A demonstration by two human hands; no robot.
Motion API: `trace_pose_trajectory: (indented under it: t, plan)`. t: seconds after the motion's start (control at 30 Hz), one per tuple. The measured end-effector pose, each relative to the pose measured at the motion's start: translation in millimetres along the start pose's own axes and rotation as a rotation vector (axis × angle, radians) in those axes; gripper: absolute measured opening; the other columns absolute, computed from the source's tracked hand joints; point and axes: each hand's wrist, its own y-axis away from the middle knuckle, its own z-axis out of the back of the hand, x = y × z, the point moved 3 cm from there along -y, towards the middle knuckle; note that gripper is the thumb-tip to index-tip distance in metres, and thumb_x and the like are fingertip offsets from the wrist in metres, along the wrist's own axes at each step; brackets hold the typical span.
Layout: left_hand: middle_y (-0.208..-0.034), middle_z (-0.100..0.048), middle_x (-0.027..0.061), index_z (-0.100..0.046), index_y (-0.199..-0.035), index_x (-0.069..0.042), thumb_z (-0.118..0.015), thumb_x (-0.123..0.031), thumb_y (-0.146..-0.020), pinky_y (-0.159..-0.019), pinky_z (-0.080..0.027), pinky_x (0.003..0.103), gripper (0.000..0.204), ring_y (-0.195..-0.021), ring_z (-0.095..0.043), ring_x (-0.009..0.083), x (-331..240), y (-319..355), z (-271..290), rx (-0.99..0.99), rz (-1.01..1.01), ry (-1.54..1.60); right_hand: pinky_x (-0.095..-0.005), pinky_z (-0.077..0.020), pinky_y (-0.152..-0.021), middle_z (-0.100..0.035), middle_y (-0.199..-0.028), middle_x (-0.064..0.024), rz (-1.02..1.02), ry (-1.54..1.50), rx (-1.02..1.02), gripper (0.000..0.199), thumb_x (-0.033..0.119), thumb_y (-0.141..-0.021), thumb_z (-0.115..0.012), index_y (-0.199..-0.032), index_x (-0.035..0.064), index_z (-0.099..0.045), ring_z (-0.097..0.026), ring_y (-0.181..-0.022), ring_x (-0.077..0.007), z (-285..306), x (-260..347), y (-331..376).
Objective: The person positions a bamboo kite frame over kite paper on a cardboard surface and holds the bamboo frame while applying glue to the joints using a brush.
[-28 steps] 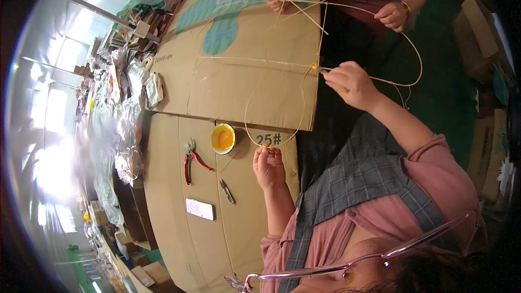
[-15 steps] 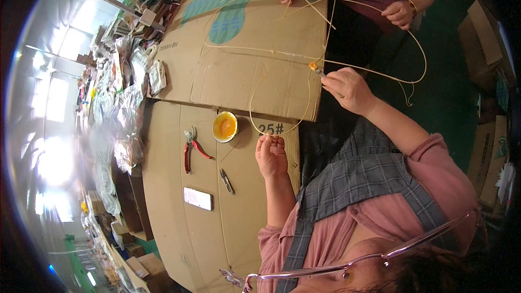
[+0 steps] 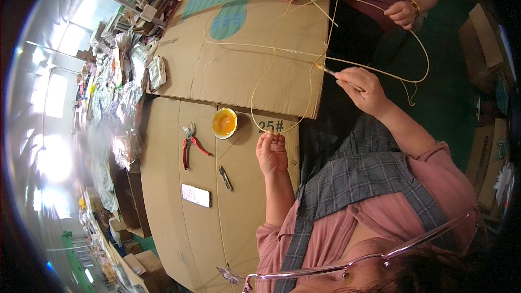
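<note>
My left hand (image 3: 272, 151) pinches the lower bend of a thin, pale rattan-like strip loop (image 3: 252, 97). The loop joins a larger frame of curved and crossing strips (image 3: 239, 44). In my right hand (image 3: 362, 88) is a small brush (image 3: 329, 70), slanting up to the left. Its yellowish tip meets the strips where the loop and the long strip come together, though exact contact is hard to tell. A bowl of orange-yellow paste (image 3: 224, 123) stands left of my left hand.
Across the table, a co-worker's hands (image 3: 400, 14) hold the frame's far side. Red-handled pruning shears (image 3: 190, 144), a small dark cutter (image 3: 226, 178) and a white phone-like rectangle (image 3: 196, 196) lie on the cardboard tabletop (image 3: 163, 179). Plastic-wrapped goods (image 3: 127, 97) are piled at left.
My right hand has moved slightly right and down, and the brush has turned to lie more slanted. Its orange tip looks thinner now. My left hand keeps its pinch.
</note>
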Motion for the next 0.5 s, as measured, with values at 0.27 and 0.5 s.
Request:
trace_pose_trajectory:
  t: [0.27,0.5]
  plan:
    - [-0.078,-0.059,0.0073,-0.056,-0.085,-0.002,-0.057,-0.002,-0.080,-0.069,-0.048,0.029,0.005,-0.072,-0.057,0.0156,0,4,-1,-0.057,-0.020,-0.061,-0.0257,-0.0461,-0.065,-0.061,-0.080,-0.0088,-0.130,-0.191,0.137,0.010,0.005,-0.081,-0.058,-0.089,0.0002,-0.061,-0.059,-0.073,-0.0159,11,19,11]
    - [-0.091,-0.060,0.0087,-0.056,-0.095,0.000,-0.053,-0.012,-0.083,-0.076,-0.047,0.034,0.017,-0.080,-0.058,0.0211,16,2,16,-0.089,0.031,0.181,-0.0271,-0.0475,-0.058,-0.059,-0.078,-0.0118,-0.631,-1.237,0.092,0.024,0.021,-0.092,-0.041,-0.099,0.0004,-0.051,-0.058,-0.064,-0.0186,8,77,-16]
